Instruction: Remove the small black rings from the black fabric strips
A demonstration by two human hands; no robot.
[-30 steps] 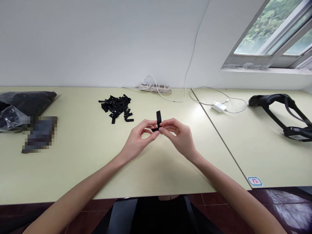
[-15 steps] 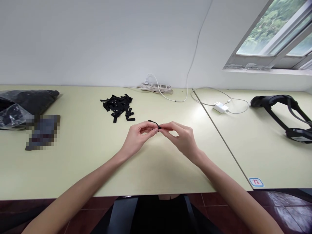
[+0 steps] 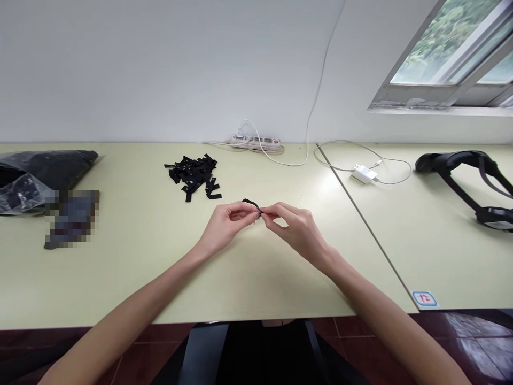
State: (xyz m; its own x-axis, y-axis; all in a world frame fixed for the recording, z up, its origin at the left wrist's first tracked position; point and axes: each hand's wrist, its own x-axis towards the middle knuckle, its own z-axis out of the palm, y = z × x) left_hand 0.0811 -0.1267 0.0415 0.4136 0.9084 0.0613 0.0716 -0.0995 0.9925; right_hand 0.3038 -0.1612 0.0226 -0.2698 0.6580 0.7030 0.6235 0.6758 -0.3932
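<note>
Both hands meet above the table (image 3: 256,278), fingertip to fingertip. My left hand (image 3: 230,222) is closed in a pinch on a thin black strap (image 3: 251,202), which curves up behind the fingers. From the other side, my right hand (image 3: 292,224) pinches the strap's near end between thumb and forefinger. Most of that end is covered by the fingertips. Beyond my left hand lies a loose pile of short black straps (image 3: 194,174), some with small light marks.
At the left are a dark plastic bag (image 3: 60,166) and a pixelated dark item (image 3: 74,216). A power strip (image 3: 256,143) with white cables sits by the wall. Rightward are a white charger (image 3: 364,174), a black headset (image 3: 460,182) and a numbered label (image 3: 424,298).
The fingers of my right hand have shifted slightly at the strap's end, and a little more of the strap shows. My left hand keeps its pinch. The view has moved slightly.
</note>
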